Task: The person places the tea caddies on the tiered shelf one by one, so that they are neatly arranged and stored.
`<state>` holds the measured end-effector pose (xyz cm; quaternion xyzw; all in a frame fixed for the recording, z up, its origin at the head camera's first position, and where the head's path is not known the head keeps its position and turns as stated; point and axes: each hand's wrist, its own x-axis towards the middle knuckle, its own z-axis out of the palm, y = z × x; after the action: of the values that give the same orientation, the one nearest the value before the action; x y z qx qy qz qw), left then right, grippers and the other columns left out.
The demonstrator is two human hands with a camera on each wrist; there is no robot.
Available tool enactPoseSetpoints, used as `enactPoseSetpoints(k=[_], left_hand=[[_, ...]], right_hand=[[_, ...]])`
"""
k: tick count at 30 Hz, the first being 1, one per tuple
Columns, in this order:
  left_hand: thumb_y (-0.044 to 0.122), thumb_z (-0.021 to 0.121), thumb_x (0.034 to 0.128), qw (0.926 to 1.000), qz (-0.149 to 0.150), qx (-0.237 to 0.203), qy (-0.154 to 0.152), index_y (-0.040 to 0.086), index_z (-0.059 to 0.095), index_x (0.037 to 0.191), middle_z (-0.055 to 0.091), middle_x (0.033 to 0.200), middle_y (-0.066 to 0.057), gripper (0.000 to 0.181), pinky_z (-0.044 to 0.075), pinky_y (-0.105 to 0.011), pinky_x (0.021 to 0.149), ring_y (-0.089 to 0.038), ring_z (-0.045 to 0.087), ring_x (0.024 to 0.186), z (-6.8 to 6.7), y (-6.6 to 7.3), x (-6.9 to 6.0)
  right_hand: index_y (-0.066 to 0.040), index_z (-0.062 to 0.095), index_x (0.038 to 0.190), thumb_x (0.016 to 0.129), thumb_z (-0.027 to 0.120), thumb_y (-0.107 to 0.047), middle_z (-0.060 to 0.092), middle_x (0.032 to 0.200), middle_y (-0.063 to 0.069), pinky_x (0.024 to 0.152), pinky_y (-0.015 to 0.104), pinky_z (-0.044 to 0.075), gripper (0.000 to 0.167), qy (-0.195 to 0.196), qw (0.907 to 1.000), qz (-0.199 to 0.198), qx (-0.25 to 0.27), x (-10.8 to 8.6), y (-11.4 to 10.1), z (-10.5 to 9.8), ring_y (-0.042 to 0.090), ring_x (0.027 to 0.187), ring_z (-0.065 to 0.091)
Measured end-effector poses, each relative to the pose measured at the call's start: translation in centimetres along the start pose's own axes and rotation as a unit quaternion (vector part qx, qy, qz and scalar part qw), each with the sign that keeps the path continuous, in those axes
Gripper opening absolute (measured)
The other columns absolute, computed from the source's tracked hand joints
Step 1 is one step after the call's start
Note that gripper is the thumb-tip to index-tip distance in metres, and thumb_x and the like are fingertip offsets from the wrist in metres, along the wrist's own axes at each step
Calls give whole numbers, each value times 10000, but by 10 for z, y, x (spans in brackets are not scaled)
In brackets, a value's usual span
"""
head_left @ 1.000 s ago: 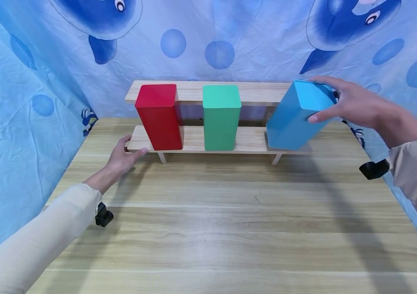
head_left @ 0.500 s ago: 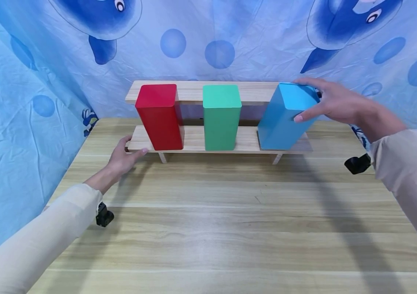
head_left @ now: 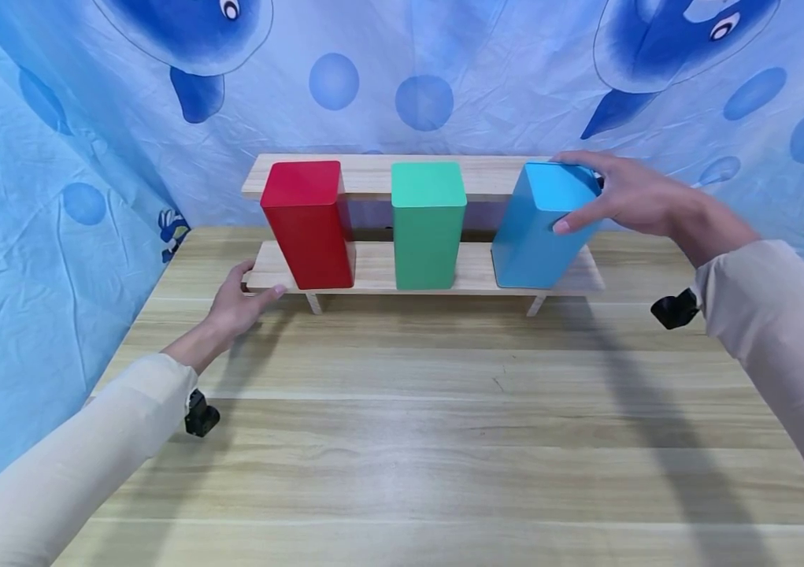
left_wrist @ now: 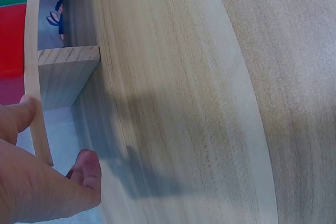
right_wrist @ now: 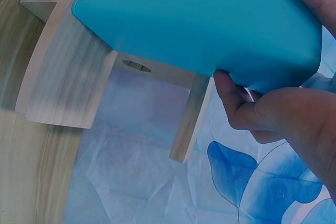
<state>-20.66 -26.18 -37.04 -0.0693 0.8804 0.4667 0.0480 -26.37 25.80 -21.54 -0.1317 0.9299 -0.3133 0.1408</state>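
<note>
In the head view, three tall boxes stand in a row on the lower board of a two-tier wooden shelf (head_left: 472, 264). The red box (head_left: 309, 228) is at left, the green box (head_left: 428, 228) in the middle, the blue box (head_left: 532, 244) at right. My right hand (head_left: 628, 193) grips the blue box near its top, thumb on the front face and fingers at the back and right side. In the right wrist view its base edge meets the board. My left hand (head_left: 235, 307) holds the lower board's left end, the thumb (left_wrist: 23, 111) against the board and fingers curled beneath.
The shelf stands on short legs (head_left: 535, 305) at the back of a wood-grain table (head_left: 402, 425). A blue curtain (head_left: 373, 47) with whale prints hangs behind and at both sides. Black wrist cameras (head_left: 201, 413) sit below both sleeves.
My right hand has moved left with the blue box, bringing it inward along the lower board and more upright. The left hand, red box and green box have stayed in place.
</note>
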Motion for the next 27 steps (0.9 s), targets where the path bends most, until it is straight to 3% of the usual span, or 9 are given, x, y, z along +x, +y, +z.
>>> enactPoseSetpoints(k=[6,14,27], left_hand=[[412,597,937,10000,-1,21,13,64,59,1543,317,1418,-280,881,415,-450,899,-393,398,1189,-1,0,1],[401,601,937,10000,-14,-37,10,62,61,1543,323,1416,-285,880,414,-435,893,-396,404,1198,0,1,0],[391,609,936,10000,-8,-37,25,62,67,1543,320,1417,-288,878,426,-423,874,-395,409,1190,0,1,0]], right_hand=[[-310,124,1555,796,797,-325,156,1568,139,1004,636,299,1015,-212,9996,6,198,8,-2,-1,413,1335,236],[-271,87,1559,823,779,-232,122,1559,119,1031,563,305,1011,-693,9946,80,762,14,-6,-1,359,1347,232],[-266,55,1558,853,746,-186,136,1538,122,1044,556,300,991,-913,9895,32,1117,16,-4,0,348,1351,231]])
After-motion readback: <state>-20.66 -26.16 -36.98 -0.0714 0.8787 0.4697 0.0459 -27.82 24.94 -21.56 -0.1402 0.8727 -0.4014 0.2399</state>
